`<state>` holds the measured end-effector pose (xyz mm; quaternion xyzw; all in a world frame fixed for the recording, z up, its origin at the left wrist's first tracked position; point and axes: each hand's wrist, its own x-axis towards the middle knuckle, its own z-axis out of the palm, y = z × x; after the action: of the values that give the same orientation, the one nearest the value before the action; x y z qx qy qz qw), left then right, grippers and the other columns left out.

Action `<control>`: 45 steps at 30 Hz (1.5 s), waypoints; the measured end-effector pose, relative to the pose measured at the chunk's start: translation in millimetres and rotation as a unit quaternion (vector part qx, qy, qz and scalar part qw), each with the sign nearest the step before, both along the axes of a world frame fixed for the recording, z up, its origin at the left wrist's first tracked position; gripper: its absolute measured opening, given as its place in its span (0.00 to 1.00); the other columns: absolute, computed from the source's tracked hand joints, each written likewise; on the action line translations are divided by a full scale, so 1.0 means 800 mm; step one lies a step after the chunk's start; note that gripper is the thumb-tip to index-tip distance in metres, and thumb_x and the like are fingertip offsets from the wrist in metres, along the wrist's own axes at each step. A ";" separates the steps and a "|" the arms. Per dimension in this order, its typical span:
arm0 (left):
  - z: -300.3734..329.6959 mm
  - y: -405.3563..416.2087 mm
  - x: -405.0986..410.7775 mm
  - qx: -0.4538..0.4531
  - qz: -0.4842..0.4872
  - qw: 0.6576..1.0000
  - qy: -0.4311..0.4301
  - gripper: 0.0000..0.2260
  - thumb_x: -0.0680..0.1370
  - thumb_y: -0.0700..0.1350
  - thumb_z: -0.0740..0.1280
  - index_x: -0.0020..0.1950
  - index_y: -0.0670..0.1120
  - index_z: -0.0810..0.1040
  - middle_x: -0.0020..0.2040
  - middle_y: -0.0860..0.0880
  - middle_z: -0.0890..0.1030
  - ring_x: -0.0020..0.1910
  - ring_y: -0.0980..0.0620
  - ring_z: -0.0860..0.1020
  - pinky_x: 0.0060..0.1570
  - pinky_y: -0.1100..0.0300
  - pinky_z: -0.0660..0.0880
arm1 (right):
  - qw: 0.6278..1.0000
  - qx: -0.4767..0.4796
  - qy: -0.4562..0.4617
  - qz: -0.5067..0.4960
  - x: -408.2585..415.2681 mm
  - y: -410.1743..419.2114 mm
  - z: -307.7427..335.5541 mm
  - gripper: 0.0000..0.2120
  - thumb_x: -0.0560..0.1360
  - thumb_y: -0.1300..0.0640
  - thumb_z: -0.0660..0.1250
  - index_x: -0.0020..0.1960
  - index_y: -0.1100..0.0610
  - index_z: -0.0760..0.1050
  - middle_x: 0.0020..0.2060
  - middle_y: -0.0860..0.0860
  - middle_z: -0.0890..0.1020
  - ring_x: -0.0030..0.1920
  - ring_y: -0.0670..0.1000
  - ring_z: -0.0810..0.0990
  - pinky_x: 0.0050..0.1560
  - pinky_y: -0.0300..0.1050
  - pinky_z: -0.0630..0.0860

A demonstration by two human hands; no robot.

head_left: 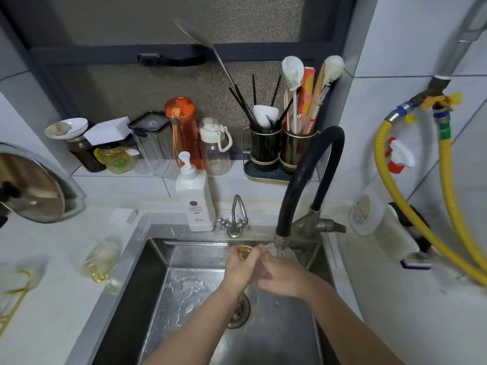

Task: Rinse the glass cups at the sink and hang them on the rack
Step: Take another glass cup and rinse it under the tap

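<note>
Cup [266, 262], clear glass with a gold handle, sits over the sink [158, 259] under the black faucet [303, 180], both hands together on it: left hand [241, 270] gripping at the handle side, right hand [283, 276] wrapped round the body.

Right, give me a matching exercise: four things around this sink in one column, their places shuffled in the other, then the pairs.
Things:
1. clear glass cup with gold handle
2. white pump soap bottle
3. orange plastic water bottle
4. yellow corrugated hose

Places:
A. on the tiled ledge by the window
B. against the right wall
C. under the black tap's stream, in both hands
D. on the sink's back rim

Pairs: 1-C, 2-D, 3-A, 4-B
</note>
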<state>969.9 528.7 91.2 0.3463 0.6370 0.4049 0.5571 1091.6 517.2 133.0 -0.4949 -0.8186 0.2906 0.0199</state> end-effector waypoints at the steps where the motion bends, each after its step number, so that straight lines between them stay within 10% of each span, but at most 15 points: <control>1: 0.002 0.000 -0.003 0.003 0.000 1.000 0.005 0.20 0.69 0.52 0.74 0.53 0.44 0.72 0.47 0.44 0.80 0.45 0.49 0.80 0.52 0.51 0.78 | 1.000 -0.020 0.007 0.006 -0.004 -0.001 0.000 0.18 0.77 0.55 0.60 0.65 0.57 0.65 0.53 0.54 0.77 0.57 0.54 0.77 0.52 0.45 0.70; 5: -0.001 -0.002 -0.017 0.008 -0.030 0.999 0.040 0.25 0.64 0.56 0.74 0.54 0.46 0.71 0.49 0.44 0.81 0.49 0.46 0.81 0.55 0.46 0.78 | 0.996 -0.005 -0.080 0.042 0.001 -0.014 -0.012 0.17 0.80 0.48 0.56 0.61 0.59 0.70 0.47 0.58 0.79 0.52 0.59 0.79 0.46 0.46 0.69; 10: -0.008 -0.002 -0.009 0.003 -0.041 0.998 0.054 0.14 0.74 0.47 0.70 0.55 0.45 0.69 0.50 0.44 0.81 0.49 0.48 0.80 0.52 0.52 0.78 | 0.997 -0.037 -0.059 0.034 -0.002 -0.002 -0.011 0.20 0.77 0.51 0.61 0.67 0.54 0.67 0.60 0.52 0.77 0.62 0.52 0.74 0.63 0.49 0.70; 14: -0.002 0.009 -0.019 0.021 -0.025 0.997 0.064 0.19 0.72 0.48 0.72 0.57 0.42 0.71 0.43 0.49 0.79 0.42 0.53 0.78 0.47 0.56 0.76 | 0.997 -0.031 -0.059 0.033 -0.003 -0.006 -0.025 0.07 0.79 0.52 0.58 0.46 0.54 0.72 0.40 0.50 0.77 0.46 0.52 0.75 0.42 0.40 0.70; 20: -0.004 0.009 -0.017 0.030 -0.027 0.997 0.066 0.21 0.73 0.49 0.72 0.58 0.41 0.69 0.45 0.49 0.78 0.45 0.52 0.78 0.47 0.58 0.77 | 0.999 -0.027 0.016 -0.025 0.004 0.002 -0.027 0.33 0.74 0.43 0.62 0.74 0.53 0.55 0.64 0.52 0.75 0.64 0.50 0.73 0.65 0.52 0.70; 27: 0.013 0.020 -0.031 0.049 -0.116 0.985 0.122 0.22 0.73 0.51 0.72 0.60 0.44 0.66 0.43 0.54 0.75 0.41 0.60 0.74 0.40 0.65 0.71 | 0.999 0.032 -0.018 -0.016 0.017 -0.019 -0.060 0.22 0.77 0.48 0.55 0.66 0.59 0.70 0.61 0.54 0.78 0.58 0.43 0.76 0.65 0.43 0.70; 29: 0.017 0.021 -0.029 0.048 -0.107 0.988 0.098 0.27 0.70 0.55 0.74 0.61 0.45 0.67 0.47 0.54 0.77 0.46 0.58 0.76 0.49 0.62 0.72 | 0.997 0.069 0.018 -0.028 0.027 -0.016 -0.057 0.20 0.77 0.48 0.58 0.61 0.60 0.74 0.56 0.55 0.80 0.47 0.37 0.78 0.55 0.34 0.73; 32: 0.012 0.016 -0.016 0.033 -0.052 0.998 -0.017 0.37 0.66 0.61 0.74 0.68 0.47 0.64 0.60 0.49 0.76 0.58 0.51 0.76 0.61 0.54 0.73 | 0.990 0.116 0.074 -0.038 0.028 -0.004 -0.049 0.17 0.74 0.41 0.56 0.48 0.51 0.76 0.41 0.49 0.83 0.42 0.46 0.80 0.47 0.46 0.76; 37: -0.010 -0.013 0.003 0.003 -0.039 0.991 -0.124 0.48 0.61 0.64 0.77 0.74 0.59 0.56 0.67 0.44 0.74 0.56 0.48 0.80 0.54 0.51 0.79 | 0.972 0.067 0.190 -0.120 0.013 -0.006 -0.049 0.16 0.75 0.46 0.58 0.51 0.54 0.79 0.45 0.49 0.85 0.46 0.45 0.82 0.52 0.48 0.77; 41: 0.000 0.008 -0.004 0.012 -0.074 0.997 -0.013 0.29 0.72 0.56 0.71 0.69 0.53 0.64 0.63 0.50 0.71 0.57 0.51 0.75 0.57 0.56 0.74 | 0.991 0.061 0.118 -0.033 0.028 -0.002 -0.061 0.14 0.78 0.51 0.58 0.58 0.54 0.76 0.54 0.49 0.82 0.55 0.43 0.77 0.59 0.41 0.73; 45: 0.000 0.016 0.008 0.016 -0.093 0.995 0.020 0.25 0.72 0.54 0.71 0.64 0.52 0.65 0.57 0.52 0.73 0.56 0.52 0.73 0.55 0.60 0.71 | 0.995 0.086 0.040 -0.015 0.052 0.013 -0.050 0.10 0.77 0.50 0.61 0.49 0.51 0.80 0.44 0.49 0.83 0.44 0.44 0.77 0.49 0.39 0.73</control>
<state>976.6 541.5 90.9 0.4211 0.6064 0.3541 0.5741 1133.5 527.5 92.9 -0.4919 -0.8315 0.2385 0.0991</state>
